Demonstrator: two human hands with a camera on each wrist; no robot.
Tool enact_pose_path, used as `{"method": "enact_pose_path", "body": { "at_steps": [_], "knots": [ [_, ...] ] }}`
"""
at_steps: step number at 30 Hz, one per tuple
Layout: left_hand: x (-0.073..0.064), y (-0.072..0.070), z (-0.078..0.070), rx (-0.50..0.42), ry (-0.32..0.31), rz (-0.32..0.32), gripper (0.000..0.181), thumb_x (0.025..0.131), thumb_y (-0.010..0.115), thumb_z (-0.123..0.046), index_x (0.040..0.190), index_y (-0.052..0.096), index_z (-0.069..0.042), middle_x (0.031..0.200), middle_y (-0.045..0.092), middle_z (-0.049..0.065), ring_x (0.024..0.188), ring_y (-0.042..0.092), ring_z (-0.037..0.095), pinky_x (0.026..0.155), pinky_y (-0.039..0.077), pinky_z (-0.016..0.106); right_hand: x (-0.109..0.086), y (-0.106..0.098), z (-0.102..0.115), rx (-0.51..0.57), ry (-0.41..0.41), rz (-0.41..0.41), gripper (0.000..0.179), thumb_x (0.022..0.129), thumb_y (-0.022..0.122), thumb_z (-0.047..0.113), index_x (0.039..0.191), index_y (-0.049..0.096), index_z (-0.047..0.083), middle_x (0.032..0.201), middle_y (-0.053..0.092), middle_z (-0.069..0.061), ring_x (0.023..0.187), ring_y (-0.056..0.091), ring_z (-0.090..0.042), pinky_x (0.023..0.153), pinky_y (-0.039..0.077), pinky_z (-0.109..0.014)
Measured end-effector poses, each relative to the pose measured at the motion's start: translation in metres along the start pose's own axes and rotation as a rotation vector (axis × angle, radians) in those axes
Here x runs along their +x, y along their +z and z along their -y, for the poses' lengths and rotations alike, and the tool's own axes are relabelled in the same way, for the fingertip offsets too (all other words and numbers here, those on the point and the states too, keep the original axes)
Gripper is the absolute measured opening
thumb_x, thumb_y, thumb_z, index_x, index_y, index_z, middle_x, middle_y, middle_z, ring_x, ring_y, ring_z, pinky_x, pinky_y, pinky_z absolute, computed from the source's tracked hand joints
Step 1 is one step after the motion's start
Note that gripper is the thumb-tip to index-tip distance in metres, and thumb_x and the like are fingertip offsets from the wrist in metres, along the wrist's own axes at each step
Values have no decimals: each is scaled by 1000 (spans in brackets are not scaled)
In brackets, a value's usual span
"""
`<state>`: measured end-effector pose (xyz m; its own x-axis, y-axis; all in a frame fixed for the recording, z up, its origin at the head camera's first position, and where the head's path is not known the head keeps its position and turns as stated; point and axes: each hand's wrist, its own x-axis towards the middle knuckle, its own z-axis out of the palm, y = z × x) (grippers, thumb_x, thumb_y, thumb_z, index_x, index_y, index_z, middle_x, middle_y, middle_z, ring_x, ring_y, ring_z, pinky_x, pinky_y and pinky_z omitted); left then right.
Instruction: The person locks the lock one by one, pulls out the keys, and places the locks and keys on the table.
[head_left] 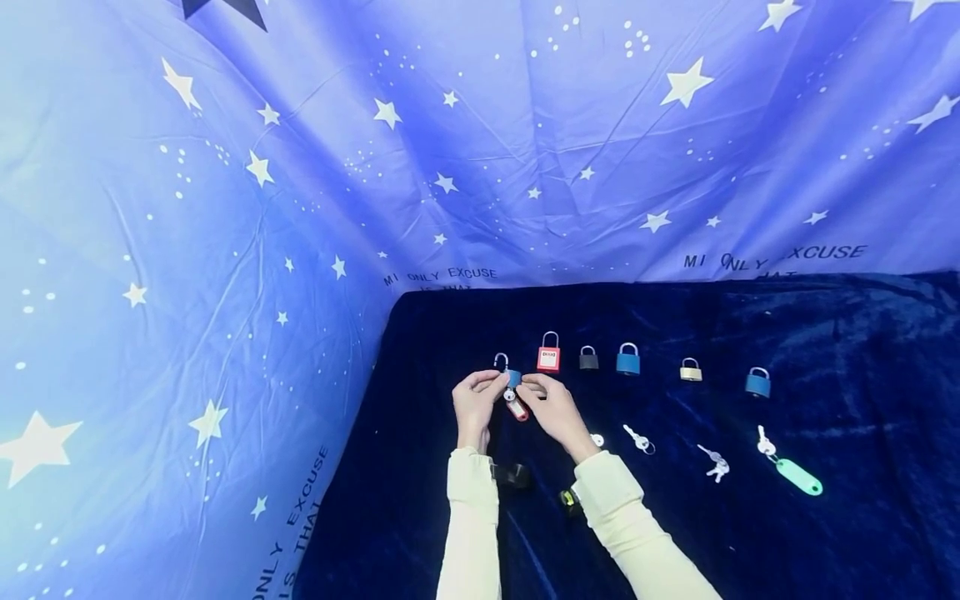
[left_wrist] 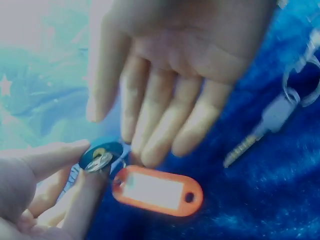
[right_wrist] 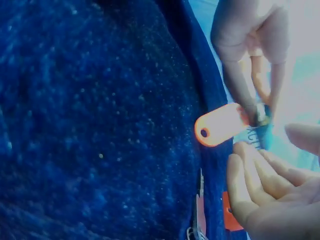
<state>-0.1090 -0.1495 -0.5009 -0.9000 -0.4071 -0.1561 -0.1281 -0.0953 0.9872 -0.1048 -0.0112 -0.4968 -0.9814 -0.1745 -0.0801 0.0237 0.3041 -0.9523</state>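
Note:
My left hand [head_left: 474,408] pinches a small blue padlock [head_left: 514,378] between thumb and fingers. The padlock's shackle [head_left: 501,360] stands up to the left and looks released from the body. In the left wrist view, a key [left_wrist: 100,162] sits at the underside of the lock, and an orange-red key tag [left_wrist: 157,192] hangs from it. My right hand [head_left: 553,408] is beside the lock with its fingers loosely extended; in the right wrist view, the right hand [right_wrist: 275,195] holds nothing, its fingertips close to the padlock and tag.
Along the back of the dark blue cloth [head_left: 420,333] stand a red padlock [head_left: 548,358], a dark padlock [head_left: 588,358], two blue padlocks [head_left: 628,360] and a brass padlock [head_left: 691,372]. Nearer lie loose keys [head_left: 639,439], more keys [head_left: 715,463], and keys with a green tag [head_left: 798,477].

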Motion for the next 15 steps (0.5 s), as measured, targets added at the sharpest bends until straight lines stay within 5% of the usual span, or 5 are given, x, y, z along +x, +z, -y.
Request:
{"method": "enact_pose_path", "body": {
  "at_steps": [8, 15],
  "knots": [
    [-9, 0, -8, -119, -17, 121, 32, 80, 79, 1, 106, 65, 12, 82, 75, 6, 73, 69, 9, 71, 58, 24, -1, 3, 2, 58, -6, 0, 23, 100, 60, 19, 106, 68, -1, 96, 75, -15, 83, 71, -24, 76, 56, -33],
    [-10, -1, -6, -108, -19, 133, 31, 81, 79, 0, 107, 65, 11, 87, 75, 11, 77, 70, 10, 74, 59, 26, -3, 5, 3, 103, 2, -22, 19, 98, 63, 17, 99, 69, -1, 86, 75, -13, 73, 68, -17, 66, 54, -24]
  ]
}}
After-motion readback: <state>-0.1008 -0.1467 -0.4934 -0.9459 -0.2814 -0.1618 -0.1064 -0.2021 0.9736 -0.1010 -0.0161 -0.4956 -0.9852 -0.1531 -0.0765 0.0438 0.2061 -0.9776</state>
